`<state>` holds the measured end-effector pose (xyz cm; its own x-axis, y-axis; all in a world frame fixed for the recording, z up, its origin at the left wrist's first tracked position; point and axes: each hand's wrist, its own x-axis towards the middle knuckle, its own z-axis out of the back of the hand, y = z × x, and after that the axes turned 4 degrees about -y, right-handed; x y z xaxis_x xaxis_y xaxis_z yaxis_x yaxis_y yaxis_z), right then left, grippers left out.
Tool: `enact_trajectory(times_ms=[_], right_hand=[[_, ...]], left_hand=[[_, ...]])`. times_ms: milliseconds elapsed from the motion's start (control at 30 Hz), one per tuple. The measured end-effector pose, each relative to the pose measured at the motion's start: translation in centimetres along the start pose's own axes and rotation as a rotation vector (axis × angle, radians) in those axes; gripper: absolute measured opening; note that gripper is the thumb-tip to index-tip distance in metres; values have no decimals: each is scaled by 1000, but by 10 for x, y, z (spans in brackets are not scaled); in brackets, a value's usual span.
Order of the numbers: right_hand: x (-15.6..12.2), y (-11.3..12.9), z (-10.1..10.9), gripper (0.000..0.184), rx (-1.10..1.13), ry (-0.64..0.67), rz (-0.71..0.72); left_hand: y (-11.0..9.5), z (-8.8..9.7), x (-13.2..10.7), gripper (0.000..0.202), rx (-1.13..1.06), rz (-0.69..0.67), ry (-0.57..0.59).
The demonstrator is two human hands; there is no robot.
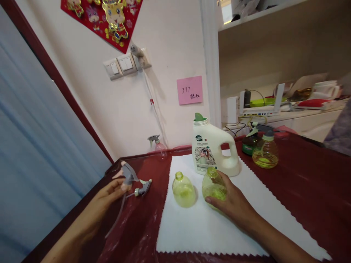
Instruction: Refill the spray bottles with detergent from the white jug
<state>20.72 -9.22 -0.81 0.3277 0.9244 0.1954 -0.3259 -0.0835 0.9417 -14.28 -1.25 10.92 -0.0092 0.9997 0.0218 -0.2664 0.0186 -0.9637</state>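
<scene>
My left hand (pixel 111 191) is closed around a grey and pink trigger spray head (pixel 128 175), its thin tube hanging down over the dark red table. Just right of it lies a second spray head (pixel 143 187), grey and pale green. My right hand (pixel 233 199) wraps round a clear yellow-green bottle (pixel 212 184) without a top, standing on a white cloth (pixel 208 233). A similar open bottle (pixel 184 191) stands to its left. Behind them is a large pale green jug (pixel 212 146) with a handle, a green object showing in its uncapped mouth.
At the back right stand a capped yellow-green bottle (pixel 265 151) and a dark green spray bottle (pixel 250 142). A pink spray bottle (pixel 159 146) is against the wall. A white router (pixel 260 102) sits on the shelf. A blue curtain (pixel 41 146) borders the left.
</scene>
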Motion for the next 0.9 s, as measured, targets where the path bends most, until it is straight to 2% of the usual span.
enact_trajectory(times_ms=[100,133,333,500,600,767,833,900], right_hand=[[0,-1,-1,83,2,-2,9],[0,-2,-1,82,1,-6,13],[1,-3,-1,80,-4,-8,40],[2,0,1,79,-14,7,41],[2,1,1,76,-38,5,46],[2,1,1,77,-20,-1,54],[2,0,2,78,-14,-5,56],[2,0,2,77,-17,-8,61]], left_hand=[[19,-8,7,32,225,-92,228],[25,-11,10,33,306,-127,272],[51,-28,28,44,588,-193,406],[67,-34,40,39,734,-235,396],[70,-33,42,36,849,-282,369],[50,-35,36,34,1071,-404,278],[37,-45,32,46,1044,-466,224],[28,-63,27,64,903,-482,222]])
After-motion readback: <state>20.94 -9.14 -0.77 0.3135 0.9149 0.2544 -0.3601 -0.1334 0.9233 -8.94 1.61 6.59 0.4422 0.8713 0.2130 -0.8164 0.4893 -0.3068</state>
